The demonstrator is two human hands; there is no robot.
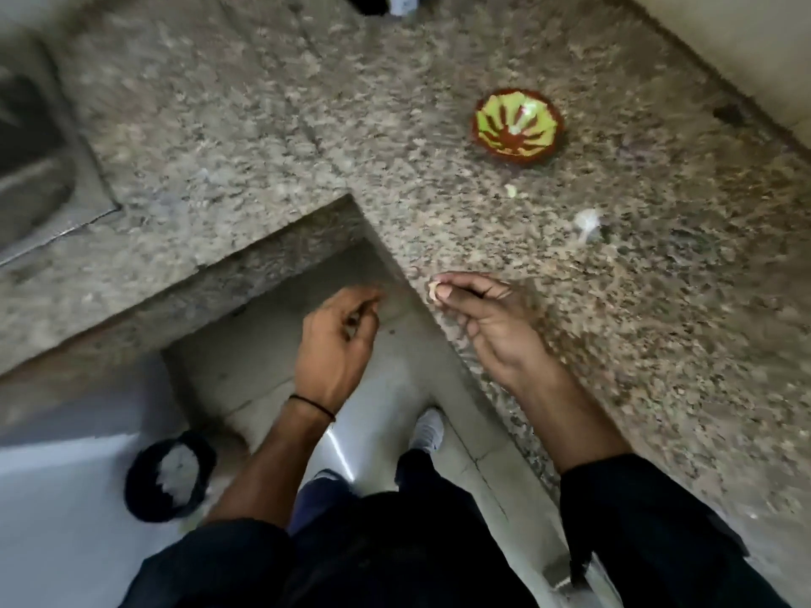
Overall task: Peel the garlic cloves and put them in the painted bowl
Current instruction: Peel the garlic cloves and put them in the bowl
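The painted bowl [518,127], green with brown stripes and a brown rim, stands on the granite counter [307,125] toward the far right. My right hand [487,318] pinches a pale garlic clove [433,290] between thumb and fingertips, just over the counter's inner edge. My left hand [338,340] hovers over the floor gap with its fingers curled; whether it holds anything is not clear. A small loose garlic piece [510,190] and white garlic skin [588,223] lie on the counter between my right hand and the bowl. The picture is motion-blurred.
The counter is L-shaped, with a steel sink [30,160] set in at the left. A dark bin [169,476] with white scraps stands on the floor at lower left. My legs and a white shoe [428,430] fill the corner gap. A wall runs along the upper right.
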